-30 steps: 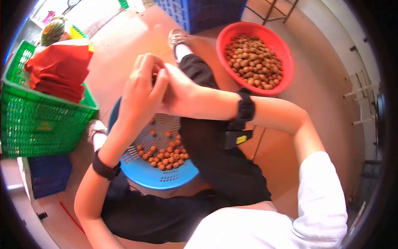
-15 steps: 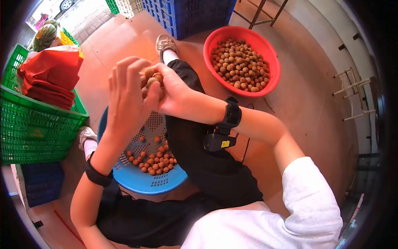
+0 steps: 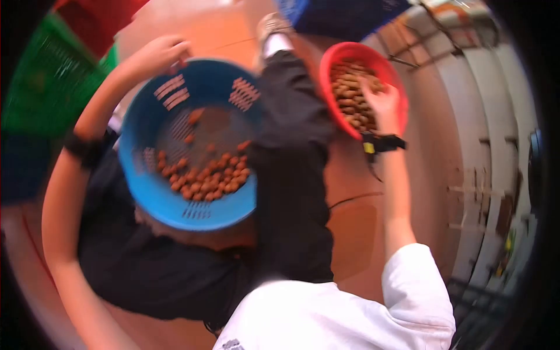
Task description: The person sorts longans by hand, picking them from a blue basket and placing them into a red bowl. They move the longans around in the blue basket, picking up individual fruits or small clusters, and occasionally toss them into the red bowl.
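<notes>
Seated low on the orange floor (image 3: 350,233), seen from the camera on my head, I have my arms spread wide to either side of my knees. My left hand (image 3: 157,53) is up at the far rim of the blue basket (image 3: 146,192), fingers curled at its edge; the blur keeps me from telling whether they are gripping the rim or only resting against it. That basket sits between my legs, in front of my dark trousers (image 3: 291,175), and a loose heap of small brown fruits (image 3: 204,178) lies on its slotted bottom, mostly toward the near side, with a few stragglers farther up. My right hand (image 3: 382,102) is stretched out over the red bowl (image 3: 332,67), which stands on the floor just beyond my right knee and is piled with more of the same brown fruit (image 3: 347,96). The fingers point down into the pile and look bent, touching the fruit, though I cannot tell if anything is caught between them. A black band (image 3: 382,142) circles that wrist, and another dark band (image 3: 84,150) sits on the left forearm. Beyond the left arm a green crate (image 3: 41,87) stands on the floor, and a blue crate (image 3: 344,14) is at the top edge behind my shoe (image 3: 271,26). My white sleeve (image 3: 417,291) fills the lower corner.
</notes>
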Available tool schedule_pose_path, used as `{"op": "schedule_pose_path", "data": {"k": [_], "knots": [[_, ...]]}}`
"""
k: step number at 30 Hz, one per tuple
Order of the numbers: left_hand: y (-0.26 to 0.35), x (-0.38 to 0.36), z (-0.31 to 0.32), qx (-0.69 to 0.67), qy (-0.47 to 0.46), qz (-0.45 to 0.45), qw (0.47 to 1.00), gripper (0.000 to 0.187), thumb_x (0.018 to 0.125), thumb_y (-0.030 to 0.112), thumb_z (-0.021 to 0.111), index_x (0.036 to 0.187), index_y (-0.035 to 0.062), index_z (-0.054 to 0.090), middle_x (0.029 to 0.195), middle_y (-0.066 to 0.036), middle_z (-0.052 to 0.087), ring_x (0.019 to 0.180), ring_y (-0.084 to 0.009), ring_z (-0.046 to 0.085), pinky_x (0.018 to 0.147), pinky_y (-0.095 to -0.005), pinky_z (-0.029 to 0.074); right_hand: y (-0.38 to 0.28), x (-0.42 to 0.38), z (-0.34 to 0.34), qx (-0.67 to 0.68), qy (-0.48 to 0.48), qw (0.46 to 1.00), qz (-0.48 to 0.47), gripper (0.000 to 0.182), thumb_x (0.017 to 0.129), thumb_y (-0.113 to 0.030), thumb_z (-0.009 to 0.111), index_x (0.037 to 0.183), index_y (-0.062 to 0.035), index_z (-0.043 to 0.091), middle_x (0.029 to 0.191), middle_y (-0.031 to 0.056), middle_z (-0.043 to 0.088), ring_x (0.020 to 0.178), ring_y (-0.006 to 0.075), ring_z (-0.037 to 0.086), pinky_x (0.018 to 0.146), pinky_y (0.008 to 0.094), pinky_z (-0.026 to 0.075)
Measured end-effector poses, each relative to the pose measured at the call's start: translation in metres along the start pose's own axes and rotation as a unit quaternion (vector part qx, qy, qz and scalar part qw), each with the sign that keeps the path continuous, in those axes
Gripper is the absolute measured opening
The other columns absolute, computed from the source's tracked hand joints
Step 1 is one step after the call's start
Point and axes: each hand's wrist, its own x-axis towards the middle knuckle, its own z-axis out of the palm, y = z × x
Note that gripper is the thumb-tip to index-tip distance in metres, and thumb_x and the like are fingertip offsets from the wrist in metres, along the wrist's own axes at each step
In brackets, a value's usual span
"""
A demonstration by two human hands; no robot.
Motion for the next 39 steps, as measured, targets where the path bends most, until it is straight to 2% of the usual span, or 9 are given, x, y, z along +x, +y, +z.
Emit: {"op": "schedule_pose_path", "data": {"k": [3,8,16,19,22,26,32,34,39], "knots": [[-0.022,-0.013,0.002,0.028,-0.071,-0.118,0.99,0.04,0.083,0.036,0.043,0.104,0.0053,0.056,0.092,-0.008,0.062,0.076,-0.0203,0.061,0.066,-0.033,0.05,-0.021,-0.015,-0.004,-0.066,0.138,0.988,0.025,0.05,0.081,-0.013,0.039,0.125,0.0049,0.023,0.129,0.0286,0.034,0.121,0.0428,0.035,0.099,0.0501,0.036],[-0.062,-0.024,0.028,0.143,-0.218,-0.179,0.949,0.045,0.08,0.035,0.052,0.116,0.0085,0.05,0.101,-0.01,0.061,0.081,-0.0221,0.062,0.069,-0.0346,0.051,-0.004,-0.024,0.069,-0.409,-0.005,0.912,0.024,0.044,0.087,-0.026,0.048,0.124,-0.0026,0.042,0.117,0.0138,0.052,0.104,0.0235,0.052,0.09,0.033,0.042],[-0.066,-0.033,0.086,0.418,-0.387,-0.129,0.812,0.064,0.062,0.027,0.073,0.119,0.0159,0.049,0.085,-0.008,0.062,0.083,-0.0253,0.062,0.075,-0.0366,0.049,0.211,-0.042,0.246,-0.675,-0.691,0.215,-0.146,0.017,0.087,-0.018,0.05,0.096,-0.0055,0.056,0.077,0.0036,0.057,0.068,0.019,0.054,0.067,0.0314,0.044],[-0.086,-0.037,0.105,0.45,-0.47,-0.127,0.749,0.08,0.056,0.034,0.076,0.127,0.0226,0.043,0.105,-0.009,0.058,0.096,-0.0263,0.059,0.079,-0.0392,0.048,0.298,-0.075,0.274,-0.781,-0.625,0.005,0.016,0.027,0.083,-0.028,0.055,0.1,-0.0071,0.057,0.086,0.0076,0.059,0.08,0.0189,0.057,0.069,0.03,0.046],[-0.112,-0.052,0.104,0.377,-0.346,-0.018,0.859,0.047,0.064,0.022,0.067,0.11,0.0173,0.058,0.082,-0.008,0.063,0.081,-0.025,0.061,0.07,-0.0354,0.049,0.346,-0.075,0.267,-0.796,-0.586,-0.124,0.085,0.036,0.08,-0.034,0.059,0.104,-0.0073,0.057,0.093,0.0118,0.061,0.09,0.021,0.058,0.074,0.0308,0.047],[-0.13,-0.031,0.121,0.295,-0.466,-0.125,0.825,0.07,0.068,0.027,0.067,0.131,0.0276,0.036,0.125,-0.016,0.042,0.101,-0.0332,0.054,0.082,-0.0431,0.046,0.405,-0.031,0.189,-0.748,-0.662,-0.045,-0.011,0.046,0.075,-0.038,0.066,0.11,-0.0099,0.054,0.101,0.0164,0.057,0.091,0.029,0.058,0.073,0.0385,0.049],[-0.122,-0.034,0.146,0.208,-0.576,-0.164,0.773,0.052,0.074,0.019,0.054,0.124,0.0242,0.043,0.122,-0.016,0.044,0.103,-0.0319,0.052,0.083,-0.0453,0.045,0.41,-0.058,0.13,-0.695,-0.714,0.076,-0.021,0.052,0.075,-0.026,0.065,0.12,-0.0126,0.043,0.109,0.0197,0.045,0.086,0.0354,0.059,0.071,0.0401,0.05],[-0.137,-0.047,0.173,0.243,-0.504,-0.08,0.825,0.04,0.066,0.014,0.057,0.105,0.0214,0.057,0.076,-0.005,0.06,0.066,-0.0207,0.057,0.062,-0.0317,0.047,0.407,-0.062,0.121,-0.69,-0.719,0.083,-0.005,0.053,0.072,-0.018,0.064,0.121,-0.0142,0.043,0.105,0.0185,0.046,0.083,0.035,0.059,0.068,0.0411,0.049],[-0.123,-0.054,0.172,0.249,-0.526,-0.096,0.808,0.041,0.075,0.022,0.054,0.115,0.0149,0.049,0.107,-0.013,0.053,0.088,-0.0245,0.058,0.071,-0.0378,0.049,0.41,-0.067,0.131,-0.699,-0.695,0.006,0.169,0.038,0.072,-0.01,0.06,0.109,-0.0114,0.051,0.095,0.0151,0.053,0.077,0.0264,0.059,0.062,0.0377,0.05]]}}
